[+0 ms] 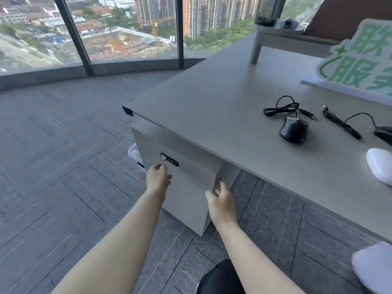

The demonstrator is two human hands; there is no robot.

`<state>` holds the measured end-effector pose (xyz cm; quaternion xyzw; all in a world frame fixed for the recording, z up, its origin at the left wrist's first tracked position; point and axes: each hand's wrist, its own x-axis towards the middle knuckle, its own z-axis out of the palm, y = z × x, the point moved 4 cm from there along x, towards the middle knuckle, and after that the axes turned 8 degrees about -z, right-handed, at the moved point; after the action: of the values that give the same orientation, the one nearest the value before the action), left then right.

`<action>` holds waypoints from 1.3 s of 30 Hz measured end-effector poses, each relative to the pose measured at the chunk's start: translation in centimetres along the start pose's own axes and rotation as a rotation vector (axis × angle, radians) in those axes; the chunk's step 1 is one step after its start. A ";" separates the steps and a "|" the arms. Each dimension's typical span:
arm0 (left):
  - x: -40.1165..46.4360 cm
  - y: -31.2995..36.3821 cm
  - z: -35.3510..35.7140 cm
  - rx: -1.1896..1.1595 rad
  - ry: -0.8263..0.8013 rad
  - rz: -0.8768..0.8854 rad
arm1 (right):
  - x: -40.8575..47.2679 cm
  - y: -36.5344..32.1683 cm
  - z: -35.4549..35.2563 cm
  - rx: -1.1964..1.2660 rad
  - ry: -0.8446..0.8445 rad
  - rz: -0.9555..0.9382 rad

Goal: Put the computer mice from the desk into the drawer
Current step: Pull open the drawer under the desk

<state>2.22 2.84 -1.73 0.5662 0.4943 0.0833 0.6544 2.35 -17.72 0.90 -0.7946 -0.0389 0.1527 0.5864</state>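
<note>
Left hand (158, 177) curled against the left side of the drawer front (191, 187), fingers hooked over its edge just below the black lock panel (169, 160). Right hand (221, 201) gripping the right edge of the same front, fingertips wrapped round the corner, thumb on the face. Both hands clenched on the drawer, neither holding a mouse.

Drawer front standing a little proud of the cabinet body under the worktop (212, 98); whether just started out or nearly closed, not possible to tell. No inside of the drawer visible, so nothing to say about contents.

Out on the worktop, well apart from the hands: black wired mouse (293, 129) with its cable (282, 108) bundled just behind it, USB plug lying loose beside. Further right, a second dark mouse (385, 134) cut by the frame edge, its own cable (343, 123) trailing toward the first. Nearer the worktop's front edge, a white mouse (380, 165), no cable visible. Behind them, a green-and-white sign (360, 56) and a small raised shelf (275, 37).

Judging by this, task barely begun: three mice at least on the worktop, none moved. Likely step in hand: pulling the drawer open. Left to do: open it fully, carry each mouse across with its cable, set them inside.
</note>
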 end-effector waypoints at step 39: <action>-5.7 -10.1 -19.5 -0.389 0.229 -0.140 | -12.9 2.1 7.0 -0.197 -0.622 -0.108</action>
<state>-19.60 8.37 -4.34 0.3806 0.5782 0.1950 0.6949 -12.20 -15.07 -0.35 -0.7597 -0.2726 0.3520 0.4739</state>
